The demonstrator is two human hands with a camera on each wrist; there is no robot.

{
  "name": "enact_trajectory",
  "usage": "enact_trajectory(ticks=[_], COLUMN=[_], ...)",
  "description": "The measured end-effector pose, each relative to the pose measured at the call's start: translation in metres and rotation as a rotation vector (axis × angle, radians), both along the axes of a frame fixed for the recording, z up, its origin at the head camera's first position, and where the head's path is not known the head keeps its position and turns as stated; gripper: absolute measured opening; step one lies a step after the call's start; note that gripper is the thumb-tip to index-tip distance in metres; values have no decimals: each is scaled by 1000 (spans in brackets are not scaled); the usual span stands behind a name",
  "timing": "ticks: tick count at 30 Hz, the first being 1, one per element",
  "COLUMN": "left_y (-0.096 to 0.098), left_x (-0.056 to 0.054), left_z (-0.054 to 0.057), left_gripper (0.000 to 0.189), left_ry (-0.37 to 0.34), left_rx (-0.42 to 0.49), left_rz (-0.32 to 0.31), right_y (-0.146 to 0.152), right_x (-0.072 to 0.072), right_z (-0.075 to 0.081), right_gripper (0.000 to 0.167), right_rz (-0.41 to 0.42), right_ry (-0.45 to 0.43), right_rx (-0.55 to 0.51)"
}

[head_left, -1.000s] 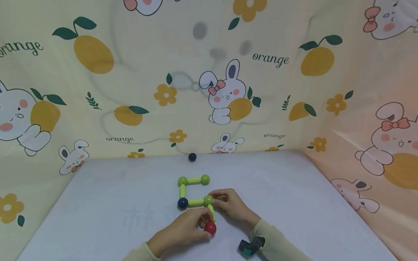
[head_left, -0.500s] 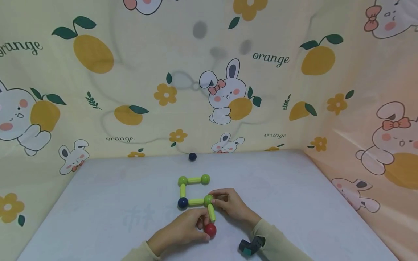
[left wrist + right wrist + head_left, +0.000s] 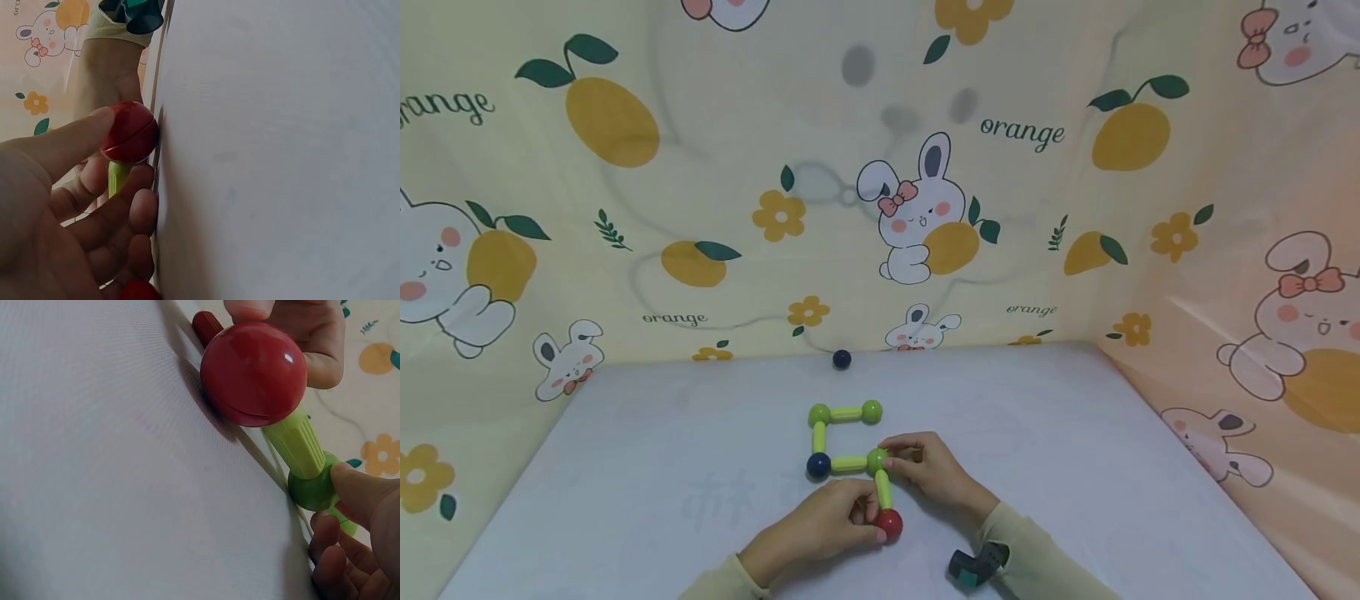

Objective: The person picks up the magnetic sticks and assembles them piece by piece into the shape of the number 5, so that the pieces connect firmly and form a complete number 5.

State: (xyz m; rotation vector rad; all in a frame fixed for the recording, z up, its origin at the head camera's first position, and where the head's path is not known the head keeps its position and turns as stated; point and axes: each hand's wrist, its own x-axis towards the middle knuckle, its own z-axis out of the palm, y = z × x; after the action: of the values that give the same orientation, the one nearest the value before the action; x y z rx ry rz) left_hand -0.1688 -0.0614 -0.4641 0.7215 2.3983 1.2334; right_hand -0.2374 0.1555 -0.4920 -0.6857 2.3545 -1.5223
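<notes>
In the head view, a figure of yellow-green rods and balls lies on the white table. Its nearest rod (image 3: 883, 490) runs from a green ball (image 3: 877, 460) to a shiny red ball (image 3: 890, 524). My left hand (image 3: 820, 517) pinches the red ball, thumb on its side and fingers curled beside the rod. My right hand (image 3: 938, 475) holds the green ball between thumb and fingertips. In the right wrist view, the rod's end meets the red ball (image 3: 253, 375). A ridged red piece (image 3: 206, 328) shows behind that ball, near my left hand.
The figure continues left to a dark blue ball (image 3: 818, 467), then back to a green ball (image 3: 819, 415) and another green ball (image 3: 871, 411). A loose dark blue ball (image 3: 842, 359) sits at the table's back edge. A printed cloth (image 3: 737, 167) hangs behind.
My left hand has brought the red ball up against the free end of the nearest rod, which has straightened slightly. My right hand stays at the green ball.
</notes>
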Motion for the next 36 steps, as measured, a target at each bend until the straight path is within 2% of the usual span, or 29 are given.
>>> enact_trajectory(ticks=[9,14,19,22,28,36], left_y=[-9,-27,-51,-64,-80,-91], left_x=[-3,-13,-20,-23,-28,-34], left_z=[6,26,45,52,53,49], left_gripper=[18,14,14,16,25,25], left_ry=[-30,-25,36,65,84,115], left_rx=[29,33,16,-2,-18,-22], left_rz=[1,28,99,132,184,196], right_y=[1,2,3,3,1,2], right_x=[0,0,0,1,1,1], right_z=[0,0,2,4,4,5], right_gripper=[32,36,38,37,36,36], right_rz=[0,17,29,23,21,25], right_ry=[-5,2,7,3,-3,6], right_rx=[9,10,30,49,74,67])
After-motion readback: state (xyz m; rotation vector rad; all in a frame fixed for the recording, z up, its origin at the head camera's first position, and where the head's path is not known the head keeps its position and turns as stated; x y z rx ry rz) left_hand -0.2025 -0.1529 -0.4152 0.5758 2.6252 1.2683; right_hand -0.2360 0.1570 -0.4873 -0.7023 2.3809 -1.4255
